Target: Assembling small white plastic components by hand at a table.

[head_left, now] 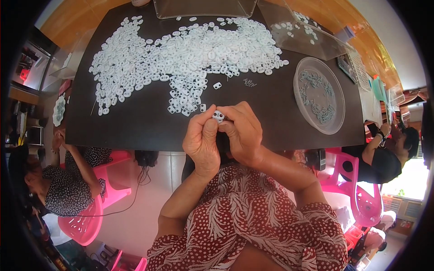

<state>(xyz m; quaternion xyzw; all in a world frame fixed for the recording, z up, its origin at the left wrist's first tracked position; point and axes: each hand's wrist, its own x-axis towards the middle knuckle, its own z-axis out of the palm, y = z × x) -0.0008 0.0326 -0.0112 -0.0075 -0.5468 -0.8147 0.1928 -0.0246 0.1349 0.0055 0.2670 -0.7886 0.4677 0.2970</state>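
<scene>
Dark matte tabletop fills most of the view, w/ wood-tone flooring beyond its far edge and pale tile under the near edge. Right at the near edge, approx mid-table, both hands meet over one small white plastic piece. It's a smooth oval bit w/ two holes, pinched between the left hand and the right hand, fingertips of both clamped on it, held just above the table surface.

Just beyond the hands sits a huge loose heap of the same white pieces, glossy little ovals spread wide across the far half of the table, thinning to strays near the hands. A tiny clump of thin metal springs lies alone, right of the heap's tail. Further right is a round clear plastic dish, shallow rim, w/ more grey springs scattered inside. Clear plastic trays sit at the far edge, one tilted w/ a few white pieces in it.

Open room: bare dark strip along the near edge, left of the hands, plus a gap btwn hands and dish.

Pink plastic stools on both sides; other people sit at left and right, their hands well apart from this person's.
</scene>
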